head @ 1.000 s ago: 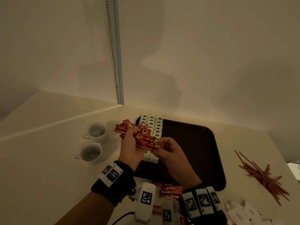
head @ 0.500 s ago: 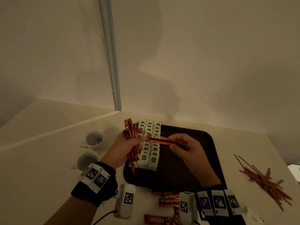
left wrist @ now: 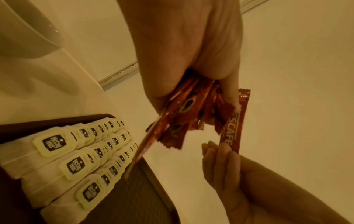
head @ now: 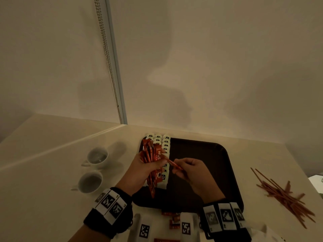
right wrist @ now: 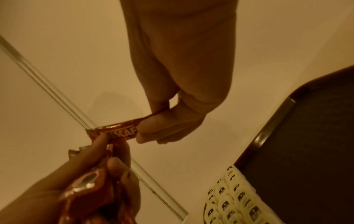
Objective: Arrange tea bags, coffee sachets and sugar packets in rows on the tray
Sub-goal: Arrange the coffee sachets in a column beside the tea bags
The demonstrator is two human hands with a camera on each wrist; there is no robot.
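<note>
My left hand point(head: 145, 169) grips a bunch of red coffee sachets point(head: 151, 158) upright above the left part of the dark tray point(head: 218, 151); the bunch point(left wrist: 184, 112) shows close in the left wrist view. My right hand point(head: 189, 167) pinches one sachet point(head: 175, 165) by its end, its other end still at the bunch; its red label point(right wrist: 122, 133) shows in the right wrist view. White tea bags point(head: 165, 144) lie in three rows along the tray's left side point(left wrist: 80, 157), partly hidden by my left hand.
Two white cups point(head: 97, 157) point(head: 90, 181) stand left of the tray. A heap of thin brown sticks point(head: 283, 193) lies to the right. More red sachets point(head: 173, 220) lie on the counter in front of the tray. The tray's right half is bare.
The bunch has turned from lying across to standing upright in my left hand. My right hand drew one sachet out to the right and now holds it lower, close to the bunch.
</note>
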